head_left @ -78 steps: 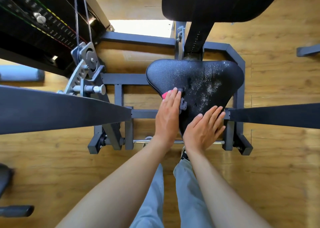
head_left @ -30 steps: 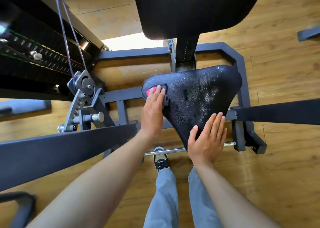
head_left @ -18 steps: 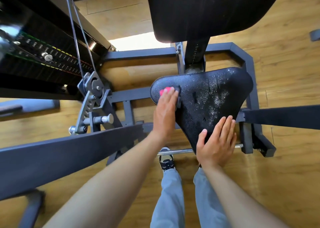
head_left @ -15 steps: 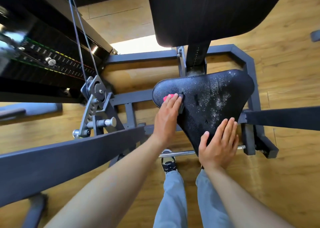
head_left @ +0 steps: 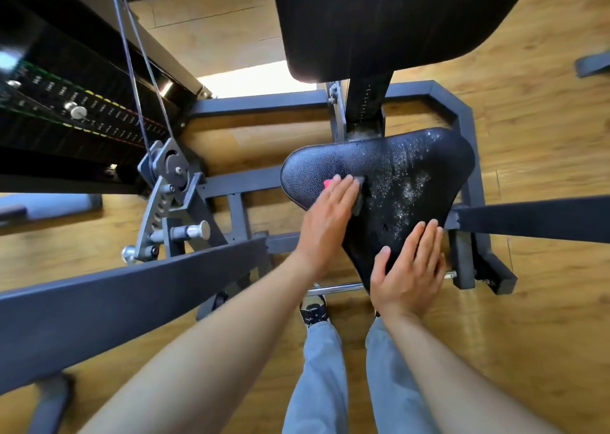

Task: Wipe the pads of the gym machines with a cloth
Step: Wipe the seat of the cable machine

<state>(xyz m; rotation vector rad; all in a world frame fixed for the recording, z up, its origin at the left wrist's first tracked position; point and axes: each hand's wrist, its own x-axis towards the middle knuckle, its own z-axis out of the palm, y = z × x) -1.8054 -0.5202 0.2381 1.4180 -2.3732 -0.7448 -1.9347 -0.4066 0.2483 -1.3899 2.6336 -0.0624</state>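
Black leatherette, pebbled and triangular, is what I'm working over: the seat pad (head_left: 379, 176), with a scatter of white specks across its right half; my left hand (head_left: 330, 216) lies flat on its left part, fingers straight and together, pressing the cloth (head_left: 359, 192) down; only a grey edge shows past my fingertips, plus a pink corner at the far side, the rest hidden under my palm; my right hand (head_left: 409, 268) rests spread and relaxed on the pad's narrow near tip, holding nothing. Just beyond the seat the backrest pad (head_left: 379, 21) looms dark across the top of view; a post (head_left: 366, 110) runs down from it to the seat. Two dark machine arms cross in front of me: the left arm bar (head_left: 132, 291) passes under my left forearm, the right arm bar (head_left: 534, 216) ends beside the seat's right edge. Further left stand the pulley bracket (head_left: 168, 166), its cables (head_left: 132, 54) and the weight stack (head_left: 66, 110); wooden floor (head_left: 544, 136) lies beneath everything.
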